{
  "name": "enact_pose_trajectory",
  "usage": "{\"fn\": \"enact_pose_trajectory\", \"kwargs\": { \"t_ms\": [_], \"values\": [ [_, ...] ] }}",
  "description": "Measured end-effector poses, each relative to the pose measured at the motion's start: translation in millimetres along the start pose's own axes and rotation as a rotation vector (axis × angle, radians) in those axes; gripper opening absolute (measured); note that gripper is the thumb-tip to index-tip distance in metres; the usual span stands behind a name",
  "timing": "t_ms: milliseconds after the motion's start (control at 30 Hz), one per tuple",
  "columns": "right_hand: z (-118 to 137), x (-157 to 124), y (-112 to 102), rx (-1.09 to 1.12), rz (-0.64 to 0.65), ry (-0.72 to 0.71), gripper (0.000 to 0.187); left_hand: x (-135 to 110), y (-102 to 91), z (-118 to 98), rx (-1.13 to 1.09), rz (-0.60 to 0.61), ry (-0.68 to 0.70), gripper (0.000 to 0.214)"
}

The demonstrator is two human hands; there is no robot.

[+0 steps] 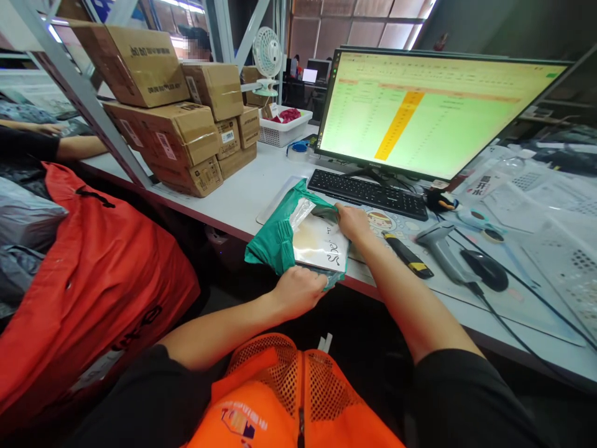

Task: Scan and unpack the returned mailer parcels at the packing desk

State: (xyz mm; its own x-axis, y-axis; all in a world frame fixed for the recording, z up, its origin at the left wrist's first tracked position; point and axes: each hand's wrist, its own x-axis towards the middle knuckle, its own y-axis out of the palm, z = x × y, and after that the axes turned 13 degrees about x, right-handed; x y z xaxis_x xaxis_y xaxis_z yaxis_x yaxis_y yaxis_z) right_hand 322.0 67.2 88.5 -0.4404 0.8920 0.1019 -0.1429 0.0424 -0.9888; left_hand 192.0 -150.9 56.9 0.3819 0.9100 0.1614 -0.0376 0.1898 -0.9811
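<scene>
**Green mailer (273, 239) held in both hands at the bench (242, 193) edge**

A red sack (93, 267) and stacked boxes (181, 134) sit off to the left. The mailer overhangs the near edge, probably so both hands can get round it. The left hand (298, 291) has its fingers clamped on the near side, and the right hand (353, 223) pinches the far corner of the packet (319, 246) at its mouth. The long axis runs left to right — bunched end left, mouth right, toward the cutter (408, 254) and scanner (441, 249).

The parcel (303, 241) lies before the keyboard (368, 194), boxes (181, 134) left, scanner (439, 250) right.
</scene>
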Motion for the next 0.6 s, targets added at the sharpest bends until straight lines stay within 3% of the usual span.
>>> {"fn": "enact_pose_trajectory", "kwargs": {
  "t_ms": [200, 333, 467, 600],
  "values": [
    [11, 23, 13, 0.119, 0.061, -0.056, 0.037, -30, 18.3, 13, -0.073, -0.002, -0.071, 0.026],
    [17, 31, 15, 0.221, 0.108, -0.043, 0.034, -38, 11.7, 28, -0.233, 0.034, -0.112, 0.033],
    [21, 26, 9, 0.283, 0.122, 0.019, 0.039, -19, -7.5, 40, -0.204, -0.063, -0.130, 0.024],
    [26, 17, 0, 0.286, 0.126, 0.070, 0.039, 12, -10.3, 38, 0.084, 0.059, -0.029, 0.041]
  ]
}}
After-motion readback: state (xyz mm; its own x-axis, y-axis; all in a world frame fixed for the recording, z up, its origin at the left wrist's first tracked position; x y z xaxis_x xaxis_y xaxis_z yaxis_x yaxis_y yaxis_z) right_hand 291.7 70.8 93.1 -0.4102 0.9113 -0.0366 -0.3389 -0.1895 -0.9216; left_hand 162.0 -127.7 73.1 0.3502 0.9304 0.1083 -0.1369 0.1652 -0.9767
